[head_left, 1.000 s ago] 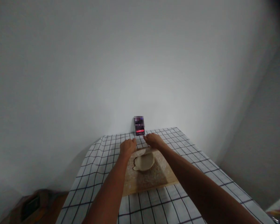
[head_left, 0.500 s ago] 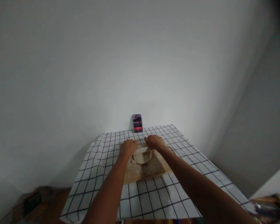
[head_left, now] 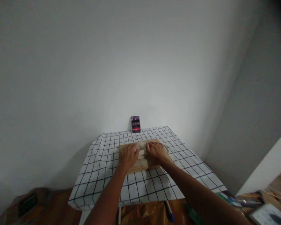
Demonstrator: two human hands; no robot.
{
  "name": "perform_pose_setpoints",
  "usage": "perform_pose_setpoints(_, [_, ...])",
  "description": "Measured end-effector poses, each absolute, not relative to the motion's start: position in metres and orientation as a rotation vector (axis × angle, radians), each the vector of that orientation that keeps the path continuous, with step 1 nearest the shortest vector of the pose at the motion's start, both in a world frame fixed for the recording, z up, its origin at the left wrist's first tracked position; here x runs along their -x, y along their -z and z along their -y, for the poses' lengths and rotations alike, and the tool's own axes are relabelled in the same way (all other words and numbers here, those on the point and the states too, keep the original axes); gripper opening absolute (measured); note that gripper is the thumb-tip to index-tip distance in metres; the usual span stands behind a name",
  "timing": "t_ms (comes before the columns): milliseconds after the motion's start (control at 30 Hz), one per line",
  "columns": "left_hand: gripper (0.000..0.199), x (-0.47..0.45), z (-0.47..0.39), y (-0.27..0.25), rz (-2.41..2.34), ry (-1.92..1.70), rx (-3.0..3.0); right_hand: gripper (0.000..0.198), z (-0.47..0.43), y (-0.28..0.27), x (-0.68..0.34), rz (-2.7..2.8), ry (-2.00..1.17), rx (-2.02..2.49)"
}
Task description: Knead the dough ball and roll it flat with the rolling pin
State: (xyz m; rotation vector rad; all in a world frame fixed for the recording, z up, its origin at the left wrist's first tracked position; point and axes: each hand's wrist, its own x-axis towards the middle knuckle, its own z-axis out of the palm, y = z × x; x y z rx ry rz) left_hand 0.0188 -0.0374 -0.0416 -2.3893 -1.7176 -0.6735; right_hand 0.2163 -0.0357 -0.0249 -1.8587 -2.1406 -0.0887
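Rolling pin [head_left: 142, 152] lies crosswise over dough [head_left: 142, 157] on a wooden board [head_left: 138, 167] — left hand [head_left: 129, 154] and right hand [head_left: 156, 150] over its ends, fingers extended, unclenched, apparently to spread pressure evenly — while a phone [head_left: 135, 124] leans against the far wall [head_left: 140, 78], presumably for viewing.

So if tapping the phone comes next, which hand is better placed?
Probably your left hand: the phone stands almost straight beyond it, while your right hand sits farther right. Both rest on the rolling pin.
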Motion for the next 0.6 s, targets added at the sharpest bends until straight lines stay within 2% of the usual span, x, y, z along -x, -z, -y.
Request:
perform_pose_setpoints(200, [0.043, -0.017, 0.042, 0.044, 1.686, 0.653, 2.461, 0.047, 0.041, 0.032, -0.225, 2.201, 0.16, 1.703])
perform_pose_setpoints(500, [0.045, -0.017, 0.007, 0.028, 1.732, 0.377, 2.47, 0.06, -0.001, 0.018, -0.223, 2.281, -0.001, 1.766])
perform_pose_setpoints(600, [0.041, -0.016, -0.014, 0.023, 1.783, 0.319, 2.431, 0.059, -0.023, 0.012, -0.221, 2.304, -0.029, 1.776])
